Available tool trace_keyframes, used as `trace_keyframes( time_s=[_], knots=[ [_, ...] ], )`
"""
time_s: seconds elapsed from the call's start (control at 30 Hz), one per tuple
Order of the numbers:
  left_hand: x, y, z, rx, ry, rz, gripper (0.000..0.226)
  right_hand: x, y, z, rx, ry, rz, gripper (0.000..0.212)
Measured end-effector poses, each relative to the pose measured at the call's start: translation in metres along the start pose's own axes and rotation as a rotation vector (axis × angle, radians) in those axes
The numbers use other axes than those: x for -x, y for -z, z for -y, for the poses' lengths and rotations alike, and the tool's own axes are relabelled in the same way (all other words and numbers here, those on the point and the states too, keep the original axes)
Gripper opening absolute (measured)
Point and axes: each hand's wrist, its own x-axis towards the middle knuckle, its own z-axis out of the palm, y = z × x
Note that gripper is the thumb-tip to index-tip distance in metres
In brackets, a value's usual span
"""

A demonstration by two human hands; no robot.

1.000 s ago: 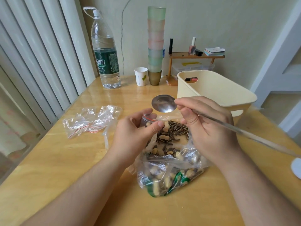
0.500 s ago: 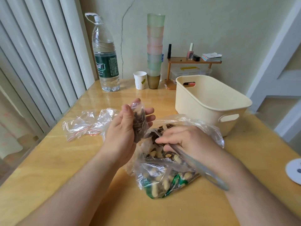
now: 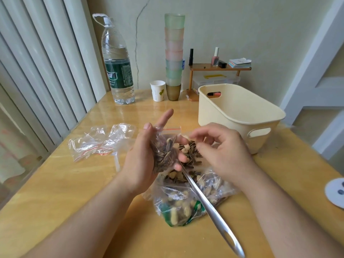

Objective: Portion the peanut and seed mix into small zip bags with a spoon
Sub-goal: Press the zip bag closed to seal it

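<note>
My left hand (image 3: pixel 141 161) grips a small zip bag (image 3: pixel 163 151), held upright with its red zip strip on top; it holds sunflower seeds. The large clear bag of peanut and seed mix (image 3: pixel 186 207) lies open on the wooden table (image 3: pixel 55 192) just under both hands. A metal spoon (image 3: pixel 210 207) rests with its bowl buried in the mix and its handle slanting toward me. Nothing holds it. My right hand (image 3: pixel 223 149) hovers beside the small bag's top, fingers loosely curled and apart. Whether they touch the bag is unclear.
Several empty zip bags (image 3: pixel 100 144) lie left of my hands. A cream plastic basket (image 3: pixel 238 112) stands at right. At the back are a water bottle (image 3: pixel 119 71), a paper cup (image 3: pixel 157 90), a tall stack of cups (image 3: pixel 174 53) and a small shelf (image 3: pixel 219 67).
My right hand has let go of the spoon, leaving it in the big bag, and has risen toward the small bag's top. My left hand has turned the small bag more upright.
</note>
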Motion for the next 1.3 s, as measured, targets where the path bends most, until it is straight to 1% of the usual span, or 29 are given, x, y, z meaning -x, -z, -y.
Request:
trace_keyframes(
  time_s=[0.03, 0.07, 0.1, 0.17, 0.23, 0.33, 0.43, 0.5, 0.53, 0.6, 0.63, 0.7, 0.77, 0.83, 0.87, 0.9, 0.97, 1.07, 1.13, 1.17, 1.23, 1.3],
  knots=[
    [0.001, -0.001, 0.001, -0.044, 0.001, 0.022, 0.057, 0.000, 0.000, 0.004, -0.145, -0.040, -0.015, 0.025],
    [0.002, -0.002, 0.001, -0.088, 0.003, 0.041, 0.055, 0.000, -0.001, 0.007, -0.273, -0.073, 0.020, 0.022],
    [0.003, -0.003, 0.002, -0.129, 0.002, 0.055, 0.054, 0.000, -0.003, 0.008, -0.345, -0.099, 0.064, 0.024],
    [0.006, -0.006, 0.004, -0.206, -0.010, 0.076, 0.054, 0.001, -0.006, 0.007, -0.417, -0.143, 0.173, 0.027],
    [0.008, -0.008, 0.004, -0.247, -0.027, 0.080, 0.054, 0.002, -0.008, 0.008, -0.469, -0.146, 0.203, 0.013],
    [0.009, -0.011, 0.003, -0.241, -0.036, 0.090, 0.053, 0.002, -0.007, 0.010, -0.436, -0.156, 0.114, 0.001],
    [0.010, -0.015, 0.002, -0.186, 0.035, 0.049, 0.057, 0.003, -0.009, 0.015, -0.510, -0.198, 0.008, 0.007],
    [0.010, -0.018, 0.004, -0.203, 0.048, -0.009, 0.060, 0.004, -0.011, 0.016, -0.459, -0.161, -0.061, 0.008],
    [0.009, -0.018, 0.006, -0.228, 0.036, -0.028, 0.056, 0.004, -0.012, 0.016, -0.427, -0.132, -0.091, 0.008],
    [0.009, -0.018, 0.008, -0.270, 0.030, -0.024, 0.048, 0.003, -0.012, 0.014, -0.319, -0.079, -0.127, 0.010],
    [0.009, -0.018, 0.008, -0.293, 0.040, -0.012, 0.049, 0.003, -0.012, 0.013, -0.260, -0.058, -0.132, 0.011],
    [0.009, -0.016, 0.006, -0.381, 0.069, 0.003, 0.056, 0.004, -0.012, 0.013, -0.205, -0.026, -0.127, 0.013],
    [0.011, -0.018, 0.005, -0.455, 0.088, 0.045, 0.062, 0.004, -0.013, 0.013, -0.218, -0.012, -0.128, 0.014],
    [0.012, -0.017, 0.004, -0.447, 0.096, 0.080, 0.078, 0.003, -0.013, 0.013, -0.240, -0.021, -0.122, 0.014],
    [0.011, -0.015, 0.004, -0.442, 0.085, 0.091, 0.084, 0.003, -0.014, 0.013, -0.248, -0.025, -0.119, 0.014],
    [0.010, -0.013, 0.004, -0.454, 0.061, 0.096, 0.085, 0.002, -0.014, 0.013, -0.270, -0.037, -0.120, 0.012],
    [0.010, -0.011, 0.004, -0.473, 0.002, 0.081, 0.075, 0.002, -0.014, 0.011, -0.339, -0.072, -0.136, 0.001],
    [0.009, -0.013, 0.001, -0.317, -0.074, -0.062, 0.040, 0.001, -0.013, 0.009, -0.399, -0.102, -0.151, 0.008],
    [0.005, -0.009, -0.001, -0.281, -0.146, -0.179, 0.023, 0.001, -0.013, 0.008, -0.423, -0.115, -0.143, 0.009],
    [0.004, -0.006, -0.001, -0.272, -0.172, -0.214, 0.020, 0.001, -0.013, 0.007, -0.433, -0.122, -0.137, 0.008],
    [0.002, -0.004, 0.001, -0.263, -0.199, -0.237, 0.016, 0.000, -0.014, 0.006, -0.425, -0.126, -0.122, 0.004],
    [0.003, -0.005, 0.002, -0.244, -0.227, -0.262, 0.015, -0.001, -0.014, 0.006, -0.430, -0.138, -0.115, 0.007]
  ],
)
